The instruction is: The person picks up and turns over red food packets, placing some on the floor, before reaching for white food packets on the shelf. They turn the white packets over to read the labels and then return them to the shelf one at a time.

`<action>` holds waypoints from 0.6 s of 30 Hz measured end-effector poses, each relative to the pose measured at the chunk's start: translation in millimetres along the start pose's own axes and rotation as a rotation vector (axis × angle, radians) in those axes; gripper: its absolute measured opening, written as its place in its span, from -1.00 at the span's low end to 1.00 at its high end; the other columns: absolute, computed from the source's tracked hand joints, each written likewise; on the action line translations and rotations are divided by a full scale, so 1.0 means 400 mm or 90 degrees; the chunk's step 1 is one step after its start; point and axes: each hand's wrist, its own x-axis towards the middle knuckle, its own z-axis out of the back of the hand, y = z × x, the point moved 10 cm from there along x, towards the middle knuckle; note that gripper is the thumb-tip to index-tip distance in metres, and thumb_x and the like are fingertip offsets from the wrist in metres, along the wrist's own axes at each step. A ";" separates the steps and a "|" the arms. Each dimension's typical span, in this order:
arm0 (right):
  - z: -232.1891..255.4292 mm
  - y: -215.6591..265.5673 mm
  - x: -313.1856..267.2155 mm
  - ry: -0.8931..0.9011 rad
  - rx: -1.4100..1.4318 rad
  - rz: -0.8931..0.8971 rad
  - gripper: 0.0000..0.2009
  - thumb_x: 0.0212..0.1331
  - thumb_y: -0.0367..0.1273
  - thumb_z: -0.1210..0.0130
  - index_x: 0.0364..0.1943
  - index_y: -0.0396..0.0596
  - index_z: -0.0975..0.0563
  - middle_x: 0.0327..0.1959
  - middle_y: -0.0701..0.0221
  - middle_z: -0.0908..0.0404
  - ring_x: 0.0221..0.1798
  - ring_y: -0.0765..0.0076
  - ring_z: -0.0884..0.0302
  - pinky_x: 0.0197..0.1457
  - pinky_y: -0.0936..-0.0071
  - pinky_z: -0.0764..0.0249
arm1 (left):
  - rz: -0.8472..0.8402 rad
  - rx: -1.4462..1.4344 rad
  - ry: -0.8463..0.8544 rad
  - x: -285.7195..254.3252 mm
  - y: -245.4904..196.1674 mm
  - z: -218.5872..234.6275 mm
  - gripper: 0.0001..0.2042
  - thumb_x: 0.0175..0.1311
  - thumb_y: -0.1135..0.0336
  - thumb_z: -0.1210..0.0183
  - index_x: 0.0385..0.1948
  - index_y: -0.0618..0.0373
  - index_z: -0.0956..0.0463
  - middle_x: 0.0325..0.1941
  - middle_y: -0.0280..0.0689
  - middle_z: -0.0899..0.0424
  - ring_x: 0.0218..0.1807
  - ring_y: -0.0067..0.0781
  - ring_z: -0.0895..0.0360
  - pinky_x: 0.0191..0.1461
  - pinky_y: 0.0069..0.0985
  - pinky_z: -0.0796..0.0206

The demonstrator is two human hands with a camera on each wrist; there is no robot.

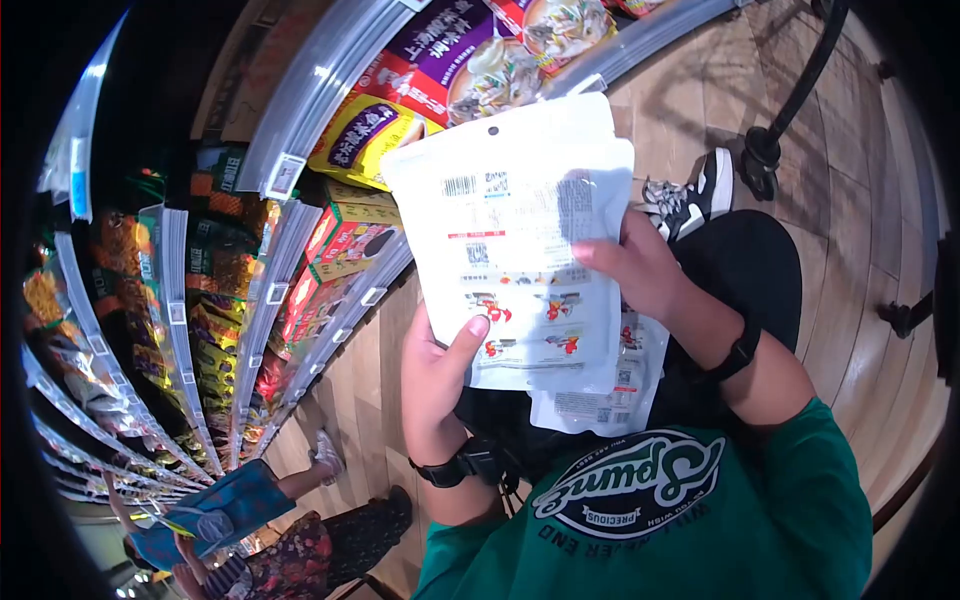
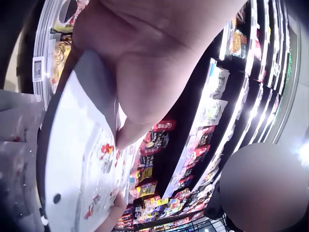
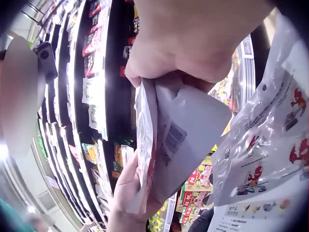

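Observation:
My left hand grips the lower left edge of a white food pouch, its thumb lying across the printed face. On the right edge, my right hand pinches the pouch with the thumb over the small print. The back is turned up, showing a barcode, QR codes and red cartoon figures. A second white pouch edge shows behind it at the top. In the right wrist view the held pouches stand edge-on, slightly apart. Below them, another white pouch lies near the lap, partly covered.
Shelves of packaged food run along the left, with price tags on their edges. Purple and red noodle-soup packs and a yellow pack sit beyond the pouch. Two people are at lower left. A black-and-white sneaker rests on the wooden floor.

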 end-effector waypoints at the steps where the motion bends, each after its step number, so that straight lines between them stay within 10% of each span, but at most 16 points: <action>1: 0.012 -0.007 0.004 -0.007 0.002 -0.033 -0.58 0.20 -0.37 -0.13 0.13 -0.21 -0.38 0.01 0.36 -0.54 0.04 0.49 -0.48 0.15 0.45 -0.40 | 0.004 -0.010 -0.006 0.002 0.007 0.004 -0.60 0.23 0.47 -0.20 0.09 0.35 -0.35 0.01 -0.17 -0.58 0.01 -0.47 -0.52 0.12 -0.47 -0.34; 12: 0.047 -0.024 0.002 -0.079 0.261 0.049 -0.53 0.25 -0.27 -0.13 0.18 -0.18 -0.32 0.03 0.33 -0.53 0.04 0.42 -0.52 0.11 0.43 -0.46 | -0.221 -0.009 -0.344 -0.064 -0.009 0.207 -0.82 0.35 0.36 -0.11 -0.14 0.26 -0.43 -0.24 -0.28 -0.61 -0.33 -0.62 -0.51 -0.27 -0.67 -0.34; 18: 0.003 -0.039 -0.005 -0.045 0.189 -0.066 -0.49 0.18 -0.26 -0.22 0.15 -0.17 -0.33 0.01 0.31 -0.53 0.01 0.43 -0.52 0.09 0.42 -0.47 | -0.413 -0.069 -0.550 -0.224 -0.214 0.362 -0.75 0.36 0.26 -0.02 -0.04 0.17 -0.35 0.01 -0.17 -0.55 0.01 -0.26 -0.53 0.14 -0.28 -0.36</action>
